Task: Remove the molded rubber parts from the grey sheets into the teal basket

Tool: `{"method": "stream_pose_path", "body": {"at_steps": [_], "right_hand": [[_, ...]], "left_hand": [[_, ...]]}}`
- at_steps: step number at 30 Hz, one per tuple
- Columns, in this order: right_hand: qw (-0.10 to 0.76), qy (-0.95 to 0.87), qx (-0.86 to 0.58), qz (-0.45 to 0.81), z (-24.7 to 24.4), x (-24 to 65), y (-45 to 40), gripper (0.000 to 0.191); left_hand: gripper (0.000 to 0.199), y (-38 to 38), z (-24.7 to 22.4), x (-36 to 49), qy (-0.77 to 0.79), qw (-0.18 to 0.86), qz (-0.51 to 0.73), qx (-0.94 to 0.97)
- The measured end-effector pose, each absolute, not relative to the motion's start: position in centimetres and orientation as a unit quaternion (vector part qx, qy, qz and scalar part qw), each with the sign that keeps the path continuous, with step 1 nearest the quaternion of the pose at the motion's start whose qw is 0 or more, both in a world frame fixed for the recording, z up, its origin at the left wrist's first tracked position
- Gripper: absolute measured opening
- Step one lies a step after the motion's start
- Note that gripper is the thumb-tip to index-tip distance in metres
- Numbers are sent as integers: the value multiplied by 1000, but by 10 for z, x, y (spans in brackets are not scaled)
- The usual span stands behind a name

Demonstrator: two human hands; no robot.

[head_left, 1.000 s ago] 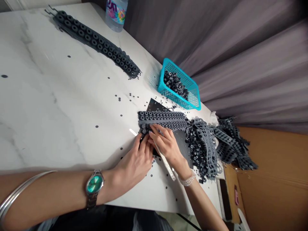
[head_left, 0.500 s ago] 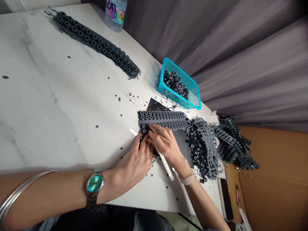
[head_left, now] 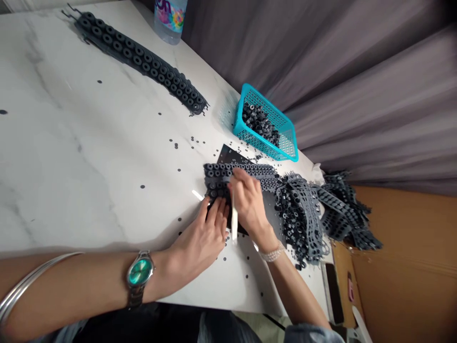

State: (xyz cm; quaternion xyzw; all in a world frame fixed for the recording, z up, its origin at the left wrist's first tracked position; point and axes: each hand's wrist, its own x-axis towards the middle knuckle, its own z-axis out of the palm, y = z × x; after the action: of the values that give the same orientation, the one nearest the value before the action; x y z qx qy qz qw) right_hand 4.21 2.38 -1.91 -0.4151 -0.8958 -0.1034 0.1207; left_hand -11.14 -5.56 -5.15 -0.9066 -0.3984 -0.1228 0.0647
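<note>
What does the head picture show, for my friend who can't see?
A right hand holding a white stick at a dark ringed strip, left hand beside it, on a white table. A blue basket holds small dark pieces.

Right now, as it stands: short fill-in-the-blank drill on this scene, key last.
The right hand holds a stick coloured ____.
The left arm wears a green-dialled ____.
Of the bottle and the basket, the one nearer the hands is the ____.
The basket contains small pieces that are ____ in shade, not pale.

White; watch; basket; dark.
</note>
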Motion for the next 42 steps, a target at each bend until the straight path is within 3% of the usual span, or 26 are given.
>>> {"method": "stream_pose_path", "body": {"at_steps": [3,8,19,31,36,42], "right_hand": [[176,-850,-491,-79,-18,46,25,21],[197,-883,-424,-54,-16,56,1,19],[159,-922,-350,-51,-21,54,-17,17],[135,-929,-335,-74,-20,54,-14,16],[84,-949,-292,-86,-20,58,-8,23],[83,-952,-266,-123,-23,54,-4,28]], "left_hand": [[56,-57,-54,-110,-403,70,-121,-904],[56,-57,-57,-108,-406,77,-122,-903],[36,-56,-59,-109,-390,69,-131,-909],[44,-56,-59,-108,-386,78,-122,-911],[48,-56,-58,-109,-395,94,-121,-906],[50,-54,-54,-110,-382,102,-111,-912]]}}
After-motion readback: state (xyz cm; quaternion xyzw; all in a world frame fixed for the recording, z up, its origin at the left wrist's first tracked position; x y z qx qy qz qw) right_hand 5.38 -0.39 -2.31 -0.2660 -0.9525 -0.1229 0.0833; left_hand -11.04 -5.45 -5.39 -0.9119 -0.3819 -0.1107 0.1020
